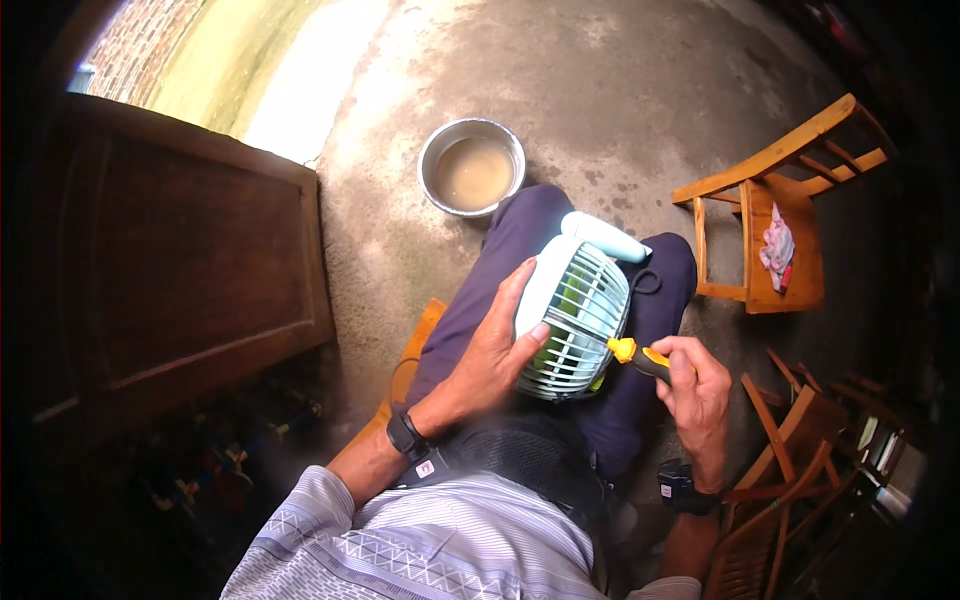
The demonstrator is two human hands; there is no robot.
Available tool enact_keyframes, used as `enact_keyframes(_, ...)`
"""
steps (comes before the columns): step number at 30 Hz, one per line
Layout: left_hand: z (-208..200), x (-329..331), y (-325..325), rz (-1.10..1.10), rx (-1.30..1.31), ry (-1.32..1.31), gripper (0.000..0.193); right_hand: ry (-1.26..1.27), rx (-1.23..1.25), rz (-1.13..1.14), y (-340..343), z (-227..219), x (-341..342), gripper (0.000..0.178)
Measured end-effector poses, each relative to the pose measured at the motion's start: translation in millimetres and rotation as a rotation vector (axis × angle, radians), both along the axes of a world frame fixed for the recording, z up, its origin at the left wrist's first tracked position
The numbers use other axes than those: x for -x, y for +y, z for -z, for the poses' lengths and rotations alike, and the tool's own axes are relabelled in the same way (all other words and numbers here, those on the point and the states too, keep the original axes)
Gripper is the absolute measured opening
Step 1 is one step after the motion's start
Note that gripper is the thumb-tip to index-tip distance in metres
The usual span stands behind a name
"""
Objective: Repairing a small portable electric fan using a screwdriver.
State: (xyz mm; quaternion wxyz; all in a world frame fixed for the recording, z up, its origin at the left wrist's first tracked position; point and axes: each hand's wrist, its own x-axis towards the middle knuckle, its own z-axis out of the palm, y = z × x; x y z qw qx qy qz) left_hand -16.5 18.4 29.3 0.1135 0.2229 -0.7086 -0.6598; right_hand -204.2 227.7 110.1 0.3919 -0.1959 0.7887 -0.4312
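Observation:
A small pale-blue fan [590, 290] with a slatted round cage rests on my lap, and green blades show through the slats. My left hand [505, 335] grips its near left side, thumb over the cage. In my right hand [697, 390] is a screwdriver [645, 360] with a yellow and black handle. Its yellow front end meets the right edge of the cage; the tip is hidden there, so I cannot tell what it touches. A dark cord loop [647, 281] lies beside the fan on my thigh.
A metal pot [430, 165] of cloudy water stands on the concrete floor beyond my knees. To the right is a wooden chair [780, 230] with a pinkish cloth [777, 248] on its seat. Folded wooden chairs [785, 440] are at the lower right. A dark wooden door [200, 240] fills the left.

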Motion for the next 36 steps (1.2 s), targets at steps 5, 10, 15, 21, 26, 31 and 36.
enact_keyframes(5,-2.1,0.9,0.2,-0.013,-0.011,-0.005,0.074,0.373,0.12,-0.189,-3.1,-18.3,-4.2,0.046)
enact_keyframes(10,-1.3,0.8,-0.8,-0.001,0.036,-0.004,0.075,0.553,0.203,-0.128,9.4,-1.0,-3.7,0.039)
enact_keyframes(15,-0.1,1.0,-0.6,0.018,0.077,0.0,0.079,0.059,-0.079,0.068,3.9,-5.6,-5.1,0.019)
enact_keyframes(21,-4.3,-1.2,-6.6,-0.01,0.001,-0.002,0.074,0.161,0.053,-0.061,7.5,-4.7,-5.6,0.025)
enact_keyframes(26,-2.9,3.7,-8.3,-0.122,-0.316,0.039,0.056,0.681,0.198,-0.195,6.7,-0.6,-3.0,0.028)
enact_keyframes(31,-6.3,5.2,-6.6,-0.145,-0.247,0.007,0.055,0.448,0.074,-0.147,10.7,-1.5,-4.1,0.022)
enact_keyframes(36,-5.2,5.5,-6.8,-0.13,-0.205,0.012,0.055,0.008,-0.077,0.049,2.4,-11.3,-2.8,0.024)
